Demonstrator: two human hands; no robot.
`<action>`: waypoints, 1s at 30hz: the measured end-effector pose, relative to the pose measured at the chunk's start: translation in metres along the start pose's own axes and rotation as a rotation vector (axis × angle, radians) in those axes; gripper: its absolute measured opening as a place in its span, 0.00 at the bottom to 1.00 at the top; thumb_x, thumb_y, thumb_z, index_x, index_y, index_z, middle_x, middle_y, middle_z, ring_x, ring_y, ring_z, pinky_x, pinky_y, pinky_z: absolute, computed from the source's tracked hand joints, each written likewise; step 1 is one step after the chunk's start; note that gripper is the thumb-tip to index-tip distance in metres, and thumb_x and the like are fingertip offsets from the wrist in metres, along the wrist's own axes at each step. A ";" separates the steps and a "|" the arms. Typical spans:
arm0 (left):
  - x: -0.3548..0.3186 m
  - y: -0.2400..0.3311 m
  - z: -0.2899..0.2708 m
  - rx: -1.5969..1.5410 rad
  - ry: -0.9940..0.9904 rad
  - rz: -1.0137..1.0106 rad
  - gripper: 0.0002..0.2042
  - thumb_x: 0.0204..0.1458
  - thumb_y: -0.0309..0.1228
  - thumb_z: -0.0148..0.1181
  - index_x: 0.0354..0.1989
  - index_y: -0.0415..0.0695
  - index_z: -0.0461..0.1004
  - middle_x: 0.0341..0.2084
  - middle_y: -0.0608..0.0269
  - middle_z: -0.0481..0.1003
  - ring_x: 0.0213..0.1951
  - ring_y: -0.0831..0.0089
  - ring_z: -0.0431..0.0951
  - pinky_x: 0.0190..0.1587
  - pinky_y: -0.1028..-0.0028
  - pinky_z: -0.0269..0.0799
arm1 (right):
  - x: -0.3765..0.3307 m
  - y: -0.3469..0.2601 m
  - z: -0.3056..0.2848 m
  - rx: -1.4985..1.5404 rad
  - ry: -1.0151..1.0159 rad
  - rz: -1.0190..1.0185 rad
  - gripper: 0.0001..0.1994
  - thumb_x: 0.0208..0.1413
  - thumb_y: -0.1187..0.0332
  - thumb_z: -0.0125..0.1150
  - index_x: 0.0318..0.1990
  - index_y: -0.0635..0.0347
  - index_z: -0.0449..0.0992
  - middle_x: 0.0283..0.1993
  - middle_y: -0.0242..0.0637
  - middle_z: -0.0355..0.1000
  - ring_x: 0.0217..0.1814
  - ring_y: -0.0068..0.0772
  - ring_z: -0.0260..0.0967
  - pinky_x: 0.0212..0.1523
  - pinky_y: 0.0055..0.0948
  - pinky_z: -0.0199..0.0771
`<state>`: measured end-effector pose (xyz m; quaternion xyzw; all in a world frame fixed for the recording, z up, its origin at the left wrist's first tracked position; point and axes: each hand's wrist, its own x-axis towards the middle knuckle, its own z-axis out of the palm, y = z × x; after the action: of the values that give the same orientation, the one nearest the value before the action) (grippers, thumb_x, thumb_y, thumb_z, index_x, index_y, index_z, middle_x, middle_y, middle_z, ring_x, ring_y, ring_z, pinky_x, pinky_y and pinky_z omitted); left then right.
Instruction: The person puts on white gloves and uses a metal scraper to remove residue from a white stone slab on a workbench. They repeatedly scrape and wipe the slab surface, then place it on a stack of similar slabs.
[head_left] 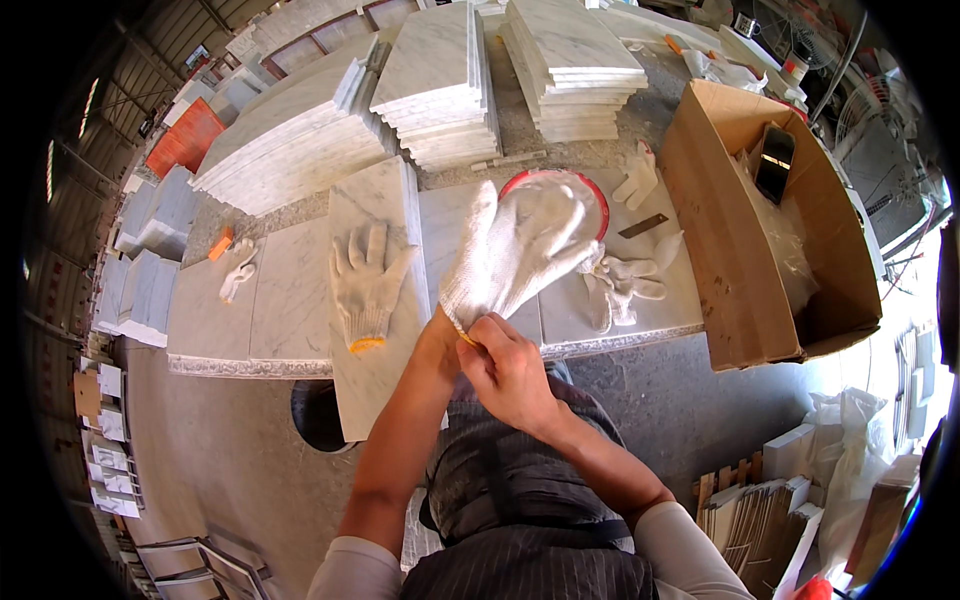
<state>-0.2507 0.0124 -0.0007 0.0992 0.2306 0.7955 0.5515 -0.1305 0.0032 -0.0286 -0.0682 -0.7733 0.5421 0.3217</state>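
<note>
A white knitted work glove (500,272) with a yellow-edged cuff covers my left hand (520,240), whose fingers are spread above the table. My bare right hand (512,372) pinches the cuff at the left wrist. Left of it, another white glove (368,278) lies flat on a pale marble slab (372,198) that juts over the table's near edge. Behind the gloved hand sits a round, red-rimmed container (604,203), partly hidden. More crumpled white gloves (622,290) lie to the right, near a small dark flat metal strip (643,226).
Stacks of marble slabs (435,90) stand along the back. An open cardboard box (735,240) with plastic film and a phone (775,163) in it occupies the right side. An orange block (221,244) and a crumpled white glove (238,270) lie at left.
</note>
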 end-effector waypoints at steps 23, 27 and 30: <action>0.019 -0.005 -0.033 -0.163 -0.258 0.022 0.47 0.50 0.76 0.37 0.66 0.49 0.61 0.65 0.46 0.60 0.66 0.38 0.56 0.68 0.33 0.44 | 0.006 0.004 0.002 -0.069 -0.059 -0.068 0.06 0.55 0.74 0.59 0.32 0.62 0.67 0.28 0.47 0.70 0.28 0.58 0.71 0.27 0.45 0.70; 0.015 -0.004 -0.041 -0.044 -0.145 0.056 0.48 0.50 0.76 0.38 0.67 0.46 0.59 0.65 0.45 0.59 0.67 0.39 0.56 0.69 0.35 0.45 | 0.004 0.007 0.001 -0.064 -0.068 -0.115 0.05 0.57 0.75 0.58 0.33 0.62 0.67 0.28 0.44 0.69 0.25 0.49 0.71 0.26 0.41 0.69; 0.002 0.002 -0.030 -0.064 -0.137 0.041 0.49 0.51 0.76 0.35 0.68 0.44 0.56 0.66 0.45 0.58 0.67 0.39 0.55 0.70 0.37 0.44 | 0.000 0.009 -0.008 0.121 -0.167 0.010 0.04 0.61 0.74 0.57 0.37 0.62 0.68 0.33 0.39 0.68 0.21 0.31 0.67 0.24 0.32 0.67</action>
<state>-0.2657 0.0060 -0.0257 0.1405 0.1648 0.8049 0.5524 -0.1278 0.0130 -0.0352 -0.0070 -0.7628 0.5933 0.2571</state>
